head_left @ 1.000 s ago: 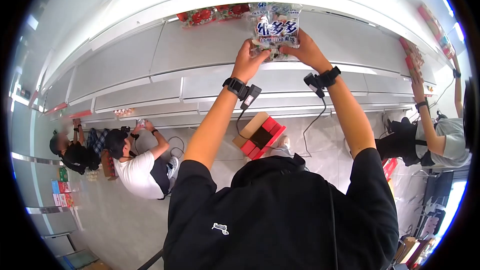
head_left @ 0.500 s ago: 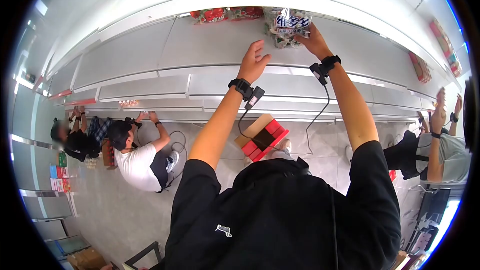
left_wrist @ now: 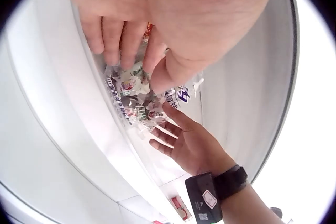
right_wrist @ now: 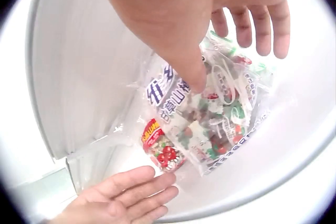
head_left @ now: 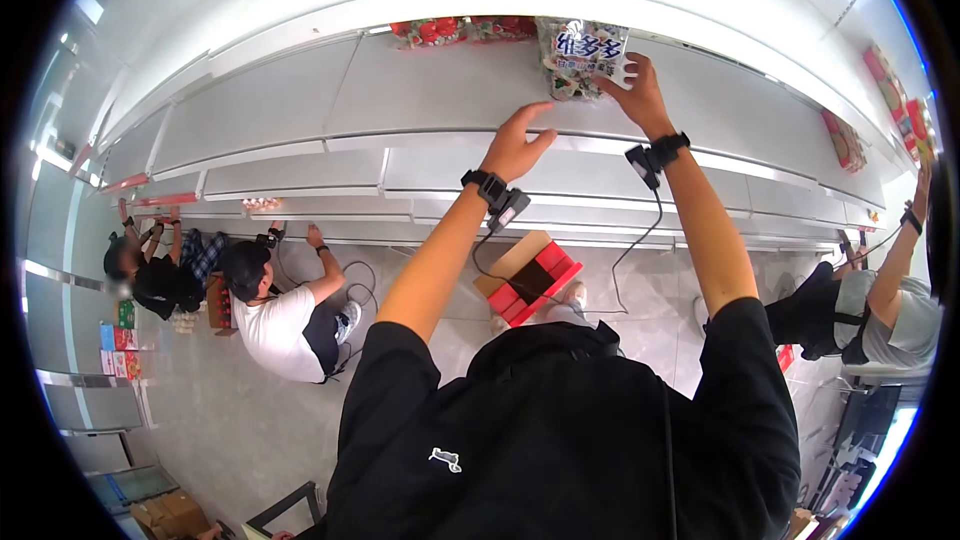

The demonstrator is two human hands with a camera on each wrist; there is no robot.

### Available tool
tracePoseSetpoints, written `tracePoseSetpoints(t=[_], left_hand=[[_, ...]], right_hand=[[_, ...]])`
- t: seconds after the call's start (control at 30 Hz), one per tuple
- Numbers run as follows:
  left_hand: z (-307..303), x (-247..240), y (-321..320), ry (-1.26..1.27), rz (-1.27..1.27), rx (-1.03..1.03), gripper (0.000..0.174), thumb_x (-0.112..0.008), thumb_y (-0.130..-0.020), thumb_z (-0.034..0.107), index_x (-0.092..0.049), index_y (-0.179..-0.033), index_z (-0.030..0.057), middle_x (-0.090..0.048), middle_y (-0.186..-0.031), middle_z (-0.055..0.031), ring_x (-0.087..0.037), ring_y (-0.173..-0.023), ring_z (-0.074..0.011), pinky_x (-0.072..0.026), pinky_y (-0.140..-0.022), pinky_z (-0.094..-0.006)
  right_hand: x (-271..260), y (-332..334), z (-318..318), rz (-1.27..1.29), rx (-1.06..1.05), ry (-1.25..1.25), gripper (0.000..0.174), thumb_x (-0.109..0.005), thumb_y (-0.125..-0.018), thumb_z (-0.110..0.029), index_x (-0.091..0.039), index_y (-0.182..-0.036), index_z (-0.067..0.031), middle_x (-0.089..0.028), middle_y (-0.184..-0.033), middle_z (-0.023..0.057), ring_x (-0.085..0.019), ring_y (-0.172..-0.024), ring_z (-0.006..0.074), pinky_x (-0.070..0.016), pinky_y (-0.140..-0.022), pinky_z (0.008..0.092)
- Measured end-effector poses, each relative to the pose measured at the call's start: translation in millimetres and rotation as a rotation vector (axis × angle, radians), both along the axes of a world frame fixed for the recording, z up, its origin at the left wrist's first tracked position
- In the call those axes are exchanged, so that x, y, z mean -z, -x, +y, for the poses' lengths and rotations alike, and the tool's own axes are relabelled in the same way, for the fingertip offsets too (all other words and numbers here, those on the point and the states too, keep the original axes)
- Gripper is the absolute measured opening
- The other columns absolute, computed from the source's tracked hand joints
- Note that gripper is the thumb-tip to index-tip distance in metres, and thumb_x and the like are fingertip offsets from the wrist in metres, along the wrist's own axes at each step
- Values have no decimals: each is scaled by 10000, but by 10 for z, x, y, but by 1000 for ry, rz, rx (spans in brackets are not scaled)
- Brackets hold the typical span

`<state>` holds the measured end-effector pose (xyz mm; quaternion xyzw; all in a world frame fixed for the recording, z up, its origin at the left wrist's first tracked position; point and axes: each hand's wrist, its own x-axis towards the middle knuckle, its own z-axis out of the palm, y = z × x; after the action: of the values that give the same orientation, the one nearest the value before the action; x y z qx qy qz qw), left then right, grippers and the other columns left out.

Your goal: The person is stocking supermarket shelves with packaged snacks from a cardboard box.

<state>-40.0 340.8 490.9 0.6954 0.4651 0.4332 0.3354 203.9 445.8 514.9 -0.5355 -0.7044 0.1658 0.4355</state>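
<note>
A clear plastic bag (head_left: pixel 575 72) with blue-and-white lettering and small wrapped pieces stands on the grey shelf (head_left: pixel 430 90). My right hand (head_left: pixel 640 97) is at its right edge, fingers spread and apart from it; in the right wrist view the thumb of my right hand (right_wrist: pixel 173 19) overlaps the bag (right_wrist: pixel 210 113), and whether it touches I cannot tell. Lower left of the bag, my left hand (head_left: pixel 515 145) hangs before the shelf edge, fingers extended, holding nothing. Red bags (head_left: pixel 432 32) lie to the left.
Below the shelves an opened red carton (head_left: pixel 527 278) sits on the floor near my feet. A crouching person in a white shirt (head_left: pixel 285 332) works at the lower left shelves, another in black (head_left: pixel 165 285) beyond. At the right is a person in grey (head_left: pixel 885 315).
Both hands were on the bag; the left came off it first and moved down, then the right fingers spread off its edge. The bag now stands on the shelf beside the red bags.
</note>
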Motion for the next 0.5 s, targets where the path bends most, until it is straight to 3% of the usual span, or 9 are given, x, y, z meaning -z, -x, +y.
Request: tracePoseSetpoints(t=[0.07,0.13,0.17,0.27,0.3,0.4,0.47,0.5], left_hand=[[-180,3,96,6,-23,25,429,-629,-912,214,-528,-1306,78,-581,-1301,-120,-534,-1223,-260,-403,-1033,-379],[-389,66,181,95,-135,70,320,-615,-937,168,-566,-1221,28,-637,-1192,-81,-594,-1114,-175,-456,-972,-328],[-443,239,231,207,-223,117,306,-614,-942,162,-568,-1206,14,-642,-1163,-69,-602,-1089,-155,-463,-958,-303],[-772,702,339,442,-303,157,299,-624,-947,170,-568,-1180,-9,-649,-1108,-44,-615,-1036,-116,-476,-924,-255],[-890,1020,402,441,-263,141,297,-621,-947,183,-576,-1172,-6,-655,-1102,-48,-620,-1035,-123,-483,-915,-265],[-1245,1769,650,543,71,35,295,-602,-946,239,-615,-1126,5,-687,-1053,-81,-645,-1025,-159,-502,-882,-300],[-1510,2591,967,553,171,-22,302,-614,-916,264,-646,-1082,15,-704,-1012,-112,-662,-1004,-192,-514,-854,-319],[-1677,2633,1060,632,261,-89,310,-619,-885,289,-660,-1076,49,-697,-1039,-124,-657,-1005,-235,-509,-868,-342]], right_hand=[[-105,43,-266,-51,12,-156,659,-804,-755,-301,-471,-1244,-10,-519,-1198,186,-564,-1058,323,-501,-859,408],[-323,128,-552,-153,-34,-310,579,-783,-773,-253,-505,-1235,-44,-521,-1203,159,-556,-1063,333,-493,-873,424],[-399,171,-664,-155,-113,-172,495,-756,-779,-182,-550,-1218,-86,-508,-1275,120,-499,-1183,349,-463,-952,444],[-365,305,-707,-430,-278,-321,511,-761,-773,-186,-557,-1233,-100,-455,-1392,114,-380,-1338,346,-412,-1040,445],[-308,325,-675,-504,-306,-270,584,-749,-789,-240,-524,-1313,-115,-332,-1517,91,-246,-1429,335,-335,-1117,436],[-111,362,-564,-581,-265,-334,661,-723,-813,-309,-463,-1394,-128,-241,-1567,89,-198,-1449,326,-279,-1145,442],[-41,367,-544,-618,-250,-340,693,-708,-825,-327,-424,-1427,-134,-211,-1578,90,-186,-1453,321,-255,-1155,446],[-17,378,-538,-635,-241,-343,708,-700,-831,-336,-404,-1443,-136,-197,-1584,90,-180,-1456,318,-243,-1160,448]])
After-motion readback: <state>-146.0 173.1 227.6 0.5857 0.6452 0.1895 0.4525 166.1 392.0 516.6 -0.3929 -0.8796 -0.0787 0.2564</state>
